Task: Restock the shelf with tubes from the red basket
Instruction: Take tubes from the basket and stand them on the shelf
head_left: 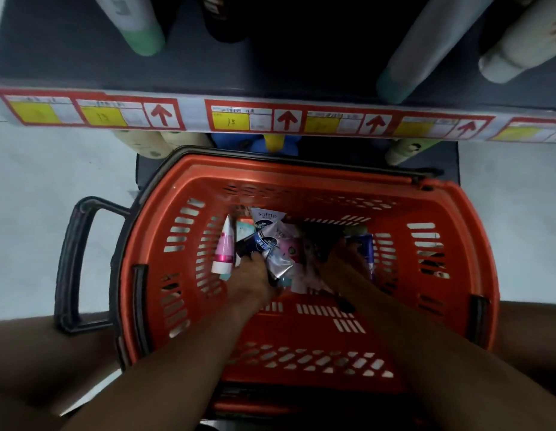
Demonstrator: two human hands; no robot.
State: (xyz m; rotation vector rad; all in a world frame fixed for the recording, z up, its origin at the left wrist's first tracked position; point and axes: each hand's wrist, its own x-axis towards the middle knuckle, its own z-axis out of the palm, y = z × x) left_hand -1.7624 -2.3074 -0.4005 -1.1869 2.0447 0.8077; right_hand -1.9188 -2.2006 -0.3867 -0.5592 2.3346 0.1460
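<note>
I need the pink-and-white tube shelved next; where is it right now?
In the head view, the pink-and-white tube lies in the red basket, at the left of the pile, just left of the left hand.

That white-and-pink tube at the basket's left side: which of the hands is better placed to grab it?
Probably the left hand: it lies right beside the white-and-pink tube, while the right hand is across the red basket near a blue tube.

The red basket is open above, though the shelf edge seemingly overhangs its far rim.

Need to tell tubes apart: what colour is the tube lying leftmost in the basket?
White with a pink band, the leftmost tube, seen in the head view.
</note>
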